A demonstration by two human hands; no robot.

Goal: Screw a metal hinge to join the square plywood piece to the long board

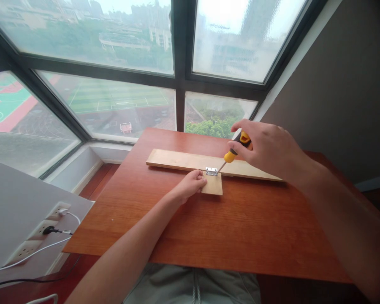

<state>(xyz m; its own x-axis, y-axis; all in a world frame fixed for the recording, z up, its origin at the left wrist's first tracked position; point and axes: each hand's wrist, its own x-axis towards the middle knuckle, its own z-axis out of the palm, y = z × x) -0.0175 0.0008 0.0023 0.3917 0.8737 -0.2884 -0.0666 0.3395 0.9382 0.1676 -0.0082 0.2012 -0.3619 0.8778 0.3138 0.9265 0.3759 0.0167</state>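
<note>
My right hand (262, 141) grips the yellow and black handle of a screwdriver (229, 157), held at a slant. Its shaft points down to the right end of a small silver hinge (211, 170); whether the tip sits in a screw is too small to tell. One leaf of the hinge lies on a small square wooden piece (213, 185), the other on a long pale board (180, 159) behind it. With closed fingers, my left hand (193, 184) pinches the left edge of the small piece.
Both wooden parts rest on a reddish-brown table (240, 236). Tall windows (120, 97) stand behind it, and a dark wall (338, 93) rises at the right. At the lower left, wall sockets (39, 230) hold plugs with a white cable and a black one.
</note>
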